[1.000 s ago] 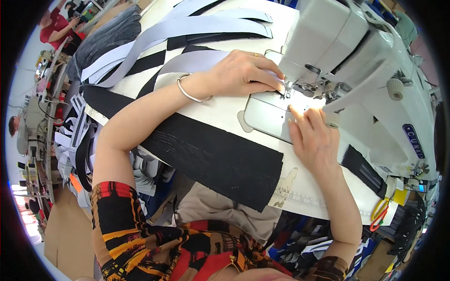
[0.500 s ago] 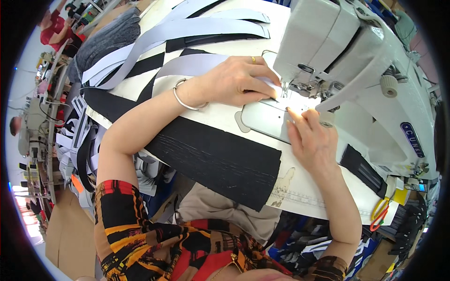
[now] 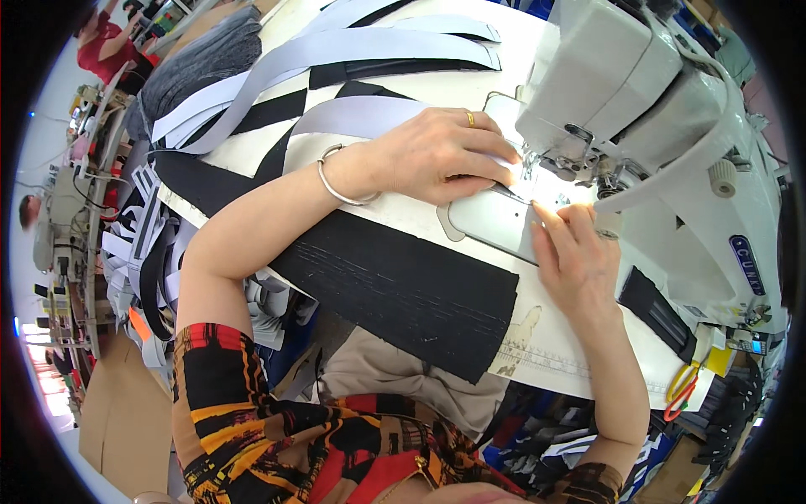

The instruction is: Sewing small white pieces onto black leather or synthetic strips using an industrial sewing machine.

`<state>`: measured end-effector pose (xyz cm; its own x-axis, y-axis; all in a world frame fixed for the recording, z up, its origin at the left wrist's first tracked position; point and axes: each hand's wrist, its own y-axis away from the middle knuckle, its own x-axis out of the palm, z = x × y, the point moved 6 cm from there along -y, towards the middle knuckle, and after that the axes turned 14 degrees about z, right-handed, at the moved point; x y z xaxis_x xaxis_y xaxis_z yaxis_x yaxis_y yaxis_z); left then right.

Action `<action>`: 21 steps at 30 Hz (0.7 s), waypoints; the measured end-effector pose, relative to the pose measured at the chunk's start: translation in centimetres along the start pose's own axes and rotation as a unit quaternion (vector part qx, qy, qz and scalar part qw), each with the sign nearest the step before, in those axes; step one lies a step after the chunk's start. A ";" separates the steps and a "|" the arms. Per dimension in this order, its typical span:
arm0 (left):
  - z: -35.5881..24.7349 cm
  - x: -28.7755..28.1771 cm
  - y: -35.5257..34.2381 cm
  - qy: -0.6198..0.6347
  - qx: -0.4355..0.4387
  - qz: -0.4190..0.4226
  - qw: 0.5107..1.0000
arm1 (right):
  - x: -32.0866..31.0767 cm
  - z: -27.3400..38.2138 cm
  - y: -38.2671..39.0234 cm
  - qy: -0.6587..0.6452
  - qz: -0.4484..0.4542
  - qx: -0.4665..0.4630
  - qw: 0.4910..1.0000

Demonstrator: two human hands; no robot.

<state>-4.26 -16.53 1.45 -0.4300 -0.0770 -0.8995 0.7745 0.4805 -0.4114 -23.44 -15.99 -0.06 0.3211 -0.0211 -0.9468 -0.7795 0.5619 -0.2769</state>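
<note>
My left hand (image 3: 441, 155) is bent over the bed of a white sewing machine (image 3: 609, 76), its fingers closed on a fabric strip beside the presser foot. A pale grey strip (image 3: 348, 116) leads in under that hand, and a thin dark edge shows below the fingertips. On the near side of the needle area, my right hand (image 3: 579, 269) has its fingers bent and pinched at the metal plate (image 3: 491, 225). Glare from the lamp hides what those fingertips hold. A black fabric panel (image 3: 403, 286) lies across the table edge below my left forearm.
Long pale strips (image 3: 378, 49) and black pieces lie at the back left, near a dark grey fabric bundle (image 3: 206, 67). At the right are a black piece (image 3: 657, 311) and red-and-yellow scissors (image 3: 682, 391). Another person (image 3: 105, 50) is far off at the left.
The machine and table sit slightly farther right and lower in the picture. Both hands keep almost the same pose beside the needle.
</note>
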 end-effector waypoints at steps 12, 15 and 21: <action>1.4 0.4 0.3 -0.034 -0.040 0.028 0.998 | 0.0 0.3 -0.1 0.037 0.006 -0.036 0.999; 5.0 -0.4 -0.2 -0.271 -0.132 0.042 0.952 | -0.5 -0.4 0.4 0.000 0.010 0.009 1.000; 8.9 -4.1 2.8 -0.325 -0.150 -0.019 0.934 | -3.8 0.4 1.3 -0.008 0.019 0.017 1.000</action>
<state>3.83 -22.59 2.68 -0.0062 -0.5659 -0.8244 0.5584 0.6820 -0.4723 -25.48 -14.81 3.25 0.2996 0.0142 -0.9540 -0.7730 0.5897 -0.2339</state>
